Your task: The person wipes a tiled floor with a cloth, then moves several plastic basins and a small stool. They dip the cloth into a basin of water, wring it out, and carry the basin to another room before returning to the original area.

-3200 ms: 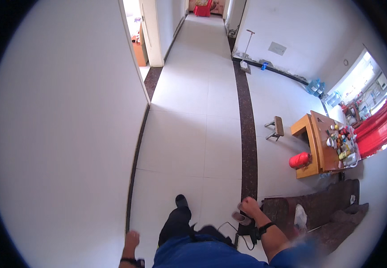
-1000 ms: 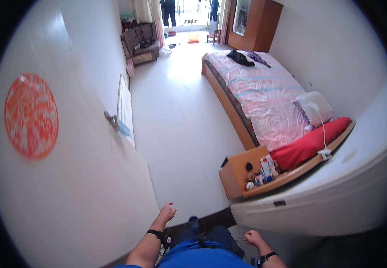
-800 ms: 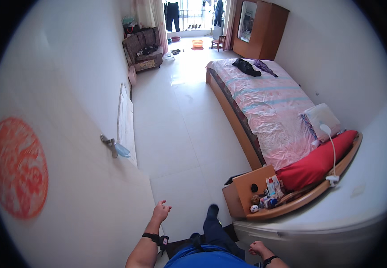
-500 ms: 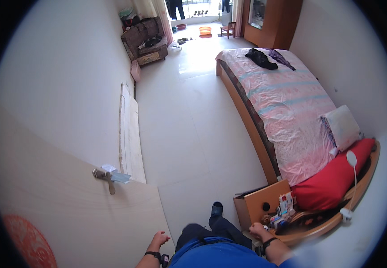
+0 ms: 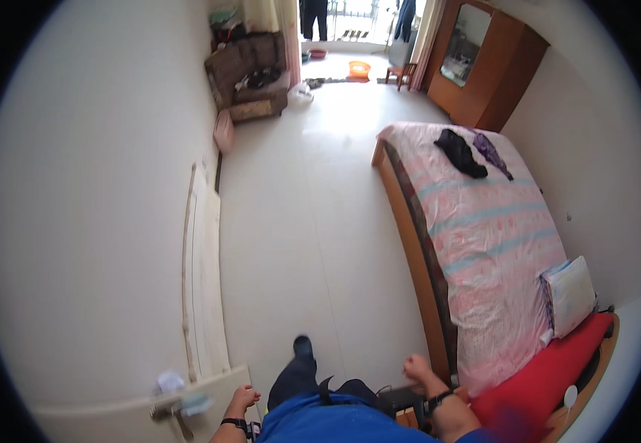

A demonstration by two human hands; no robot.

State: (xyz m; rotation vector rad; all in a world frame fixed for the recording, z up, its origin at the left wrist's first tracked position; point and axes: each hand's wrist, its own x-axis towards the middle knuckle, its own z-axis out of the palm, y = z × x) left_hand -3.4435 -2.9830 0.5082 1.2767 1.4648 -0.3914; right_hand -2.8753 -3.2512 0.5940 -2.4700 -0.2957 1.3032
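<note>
My left hand (image 5: 243, 399) hangs low in front of me with its fingers curled in, nothing visible in it. Nearest to it is the pale door (image 5: 106, 413) with a metal lever handle (image 5: 176, 421), where blue and white masks hang; the hand is apart from it. My right hand (image 5: 417, 368) is a loose fist, raised beside the wooden bed frame (image 5: 411, 255), holding nothing that I can see. Dark bands circle both wrists. One dark shoe (image 5: 302, 345) is forward on the floor. The bedside cabinet is mostly hidden by my right arm.
To the right stands a bed with a pink sheet (image 5: 483, 236), dark clothing (image 5: 459, 153) and a red pillow (image 5: 534, 369). A brown sofa (image 5: 246, 66) is far left. Ahead are a white bag (image 5: 302, 92), an orange basin (image 5: 359, 69), a small chair (image 5: 401, 74) and a wardrobe (image 5: 490, 66).
I have stepped forward into the room; door and bedside cabinet have slid back toward the lower edge. My right hand has risen and moved ahead, and the other foot is now forward.
</note>
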